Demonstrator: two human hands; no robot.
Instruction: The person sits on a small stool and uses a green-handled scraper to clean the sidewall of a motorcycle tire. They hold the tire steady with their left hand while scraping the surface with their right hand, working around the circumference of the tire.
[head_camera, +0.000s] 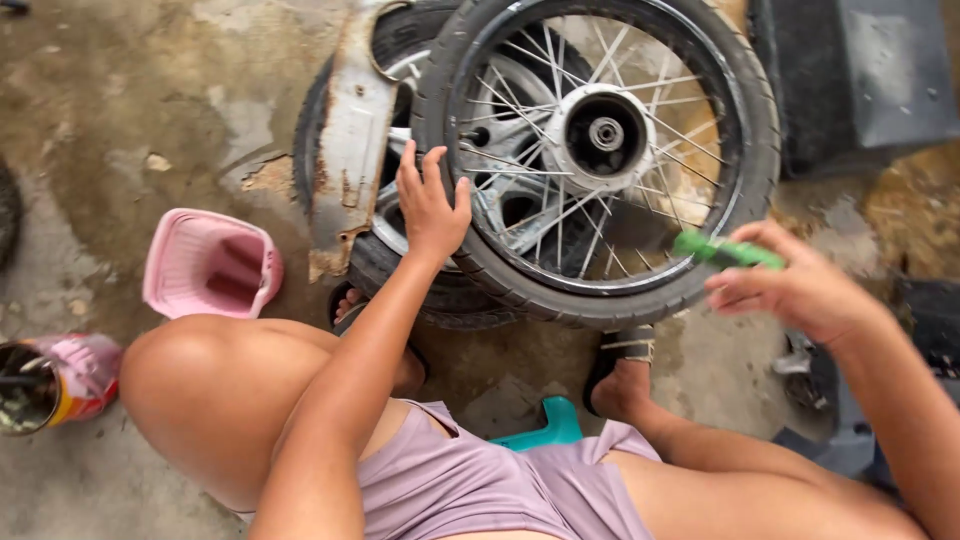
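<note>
Now, view: we look down from the head camera past our own knees to a stained concrete floor (120, 120).
Left hand: our left hand (432, 205) lies on the tyre (600, 305) of the spoked wheel (600, 150), fingers spread wide over the rubber and the rim, gripping nothing else.
Right hand: our right hand (800, 290) is closed around a green-handled tool (725, 250), held just in front of the wheel's lower right edge; we cannot tell what kind of tip the tool has.
Wheel: it stands tilted between our feet, its silver hub (605, 135) facing us and the thin spokes running out to a dark rim.
Behind the wheel: a second tyre (420, 290) lies partly under it, touching it, and a rusty metal fender (350, 130) leans across that tyre's left side.
Left of us: a pink plastic stool (205, 262) lies tipped on the floor, well apart from the wheel; nearer the frame edge stands an open can (55, 385) with a pink and red label.
Under us: a teal stool (545, 425) shows between our legs.
Feet: a sandal (620, 355) is on the right foot, just below the wheel's bottom edge.
Upper right: a dark grey panel (860, 75) rests just beside the wheel.
</note>
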